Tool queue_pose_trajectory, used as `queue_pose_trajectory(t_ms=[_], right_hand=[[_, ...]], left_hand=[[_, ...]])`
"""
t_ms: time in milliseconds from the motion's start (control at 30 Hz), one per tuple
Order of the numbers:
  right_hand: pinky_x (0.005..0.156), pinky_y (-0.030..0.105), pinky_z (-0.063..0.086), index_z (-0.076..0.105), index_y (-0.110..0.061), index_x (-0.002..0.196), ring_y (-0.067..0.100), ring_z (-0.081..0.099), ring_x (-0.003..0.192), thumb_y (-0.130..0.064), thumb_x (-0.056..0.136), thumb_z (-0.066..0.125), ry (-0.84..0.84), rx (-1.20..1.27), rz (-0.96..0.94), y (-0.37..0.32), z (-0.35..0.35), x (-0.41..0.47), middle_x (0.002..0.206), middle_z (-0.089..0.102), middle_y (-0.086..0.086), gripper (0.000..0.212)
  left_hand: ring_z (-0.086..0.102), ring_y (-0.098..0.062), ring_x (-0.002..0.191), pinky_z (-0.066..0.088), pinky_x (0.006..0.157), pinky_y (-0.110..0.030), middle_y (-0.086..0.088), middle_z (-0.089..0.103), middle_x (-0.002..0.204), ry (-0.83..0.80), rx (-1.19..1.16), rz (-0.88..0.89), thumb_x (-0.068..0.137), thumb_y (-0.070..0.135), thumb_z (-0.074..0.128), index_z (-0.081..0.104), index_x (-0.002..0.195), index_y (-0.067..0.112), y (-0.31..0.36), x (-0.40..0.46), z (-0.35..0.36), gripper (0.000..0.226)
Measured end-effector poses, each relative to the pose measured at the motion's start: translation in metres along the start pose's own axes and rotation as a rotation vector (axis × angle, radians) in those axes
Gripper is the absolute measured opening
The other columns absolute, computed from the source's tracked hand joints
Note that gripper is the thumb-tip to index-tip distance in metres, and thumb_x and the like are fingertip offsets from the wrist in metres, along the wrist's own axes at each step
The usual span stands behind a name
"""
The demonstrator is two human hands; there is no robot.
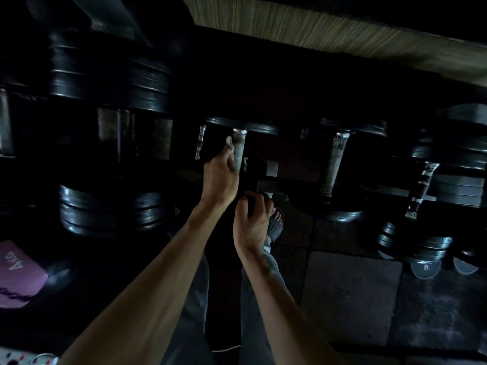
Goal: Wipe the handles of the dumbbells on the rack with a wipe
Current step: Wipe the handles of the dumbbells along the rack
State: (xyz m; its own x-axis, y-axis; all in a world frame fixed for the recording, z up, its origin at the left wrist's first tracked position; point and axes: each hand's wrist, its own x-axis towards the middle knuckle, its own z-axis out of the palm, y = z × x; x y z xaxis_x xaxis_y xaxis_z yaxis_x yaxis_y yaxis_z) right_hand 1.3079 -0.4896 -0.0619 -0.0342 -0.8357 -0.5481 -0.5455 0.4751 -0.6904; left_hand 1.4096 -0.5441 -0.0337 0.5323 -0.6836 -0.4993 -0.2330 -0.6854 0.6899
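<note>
Though the light is very low, the wipe (228,142) shows as a small crumpled whitish scrap just above the middle of the frame, pinched at the fingertips of the left hand (219,180). It is held against the left side of a dull grey metal dumbbell handle (239,151), which runs up into a black round weight head (241,125); the near end of that dumbbell is hidden behind the hands. The right hand (252,219) sits lower, just right of centre, its fingers curled over a dark rounded shape that I cannot make out clearly; whether it truly grips it cannot be told.

To the right, a second dumbbell handle (336,164) looks worn and speckled, and further right a third handle (423,189) has patchy bright and dark marks. Stacked black plates (110,75) of much larger dumbbells fill the upper left and left of the frame, glossy along their edges. The rack itself is mostly lost in shadow.

A purple mat or bag (18,272) at the lower left carries pale lettering, partly cut off and turned sideways, reading something like "Ako". Below the right hand a foot in a dark sandal (275,225) stands on the tiled floor (350,299). Grey trousers (195,312) show between the forearms. A streaked pale strip (316,25) crosses the top of the frame, blurred.
</note>
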Motion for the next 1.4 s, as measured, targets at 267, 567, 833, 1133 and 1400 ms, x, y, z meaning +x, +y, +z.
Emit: queue_pose_trajectory(t_ms=[267, 567, 833, 1133, 1400], right_hand=[[0.086, 0.014, 0.035, 0.066, -0.022, 0.107, 0.005, 0.045, 0.110, -0.048, 0.083, 0.040, -0.039, 0.007, 0.005, 0.000, -0.003, 0.000, 0.128, 0.052, -0.002, 0.044], [0.082, 0.001, 0.031, 0.067, -0.018, 0.108, -0.005, 0.039, 0.104, -0.056, 0.080, 0.033, -0.041, -0.036, -0.024, -0.002, -0.005, 0.000, 0.126, 0.055, -0.001, 0.058], [0.079, 0.003, 0.031, 0.067, -0.018, 0.106, -0.011, 0.042, 0.098, -0.032, 0.095, 0.052, -0.085, -0.029, 0.013, -0.004, -0.010, 0.000, 0.128, 0.050, -0.003, 0.023], [0.079, -0.003, 0.030, 0.069, -0.015, 0.108, 0.002, 0.042, 0.105, -0.024, 0.098, 0.055, -0.061, -0.047, 0.025, -0.002, -0.008, 0.002, 0.131, 0.051, 0.000, 0.019], [0.081, 0.006, 0.032, 0.068, -0.017, 0.108, 0.007, 0.047, 0.111, -0.039, 0.089, 0.047, -0.039, -0.017, 0.026, -0.005, -0.005, -0.001, 0.132, 0.051, 0.001, 0.036]], left_hand=[[0.067, -0.016, 0.072, 0.045, 0.057, -0.038, -0.012, 0.069, 0.086, -0.068, 0.002, -0.059, 0.106, 0.018, 0.039, 0.067, 0.095, 0.020, -0.006, -0.008, -0.016, 0.030], [0.056, -0.008, 0.056, 0.040, 0.054, -0.001, -0.008, 0.069, 0.086, 0.011, 0.162, 0.086, 0.104, 0.009, 0.043, 0.065, 0.113, -0.003, -0.013, -0.016, 0.001, 0.026], [0.068, -0.013, 0.097, 0.047, 0.076, -0.018, -0.015, 0.071, 0.106, -0.051, 0.044, -0.053, 0.105, 0.013, 0.040, 0.061, 0.120, -0.006, -0.007, -0.001, -0.008, 0.032], [0.060, -0.009, 0.085, 0.038, 0.059, 0.002, -0.017, 0.068, 0.118, -0.074, 0.125, -0.067, 0.105, 0.013, 0.041, 0.060, 0.127, 0.000, -0.013, 0.008, -0.008, 0.032], [0.066, -0.026, 0.107, 0.048, 0.083, -0.026, -0.012, 0.070, 0.117, -0.104, 0.283, -0.030, 0.104, 0.017, 0.042, 0.063, 0.126, 0.010, -0.027, -0.008, -0.004, 0.031]])
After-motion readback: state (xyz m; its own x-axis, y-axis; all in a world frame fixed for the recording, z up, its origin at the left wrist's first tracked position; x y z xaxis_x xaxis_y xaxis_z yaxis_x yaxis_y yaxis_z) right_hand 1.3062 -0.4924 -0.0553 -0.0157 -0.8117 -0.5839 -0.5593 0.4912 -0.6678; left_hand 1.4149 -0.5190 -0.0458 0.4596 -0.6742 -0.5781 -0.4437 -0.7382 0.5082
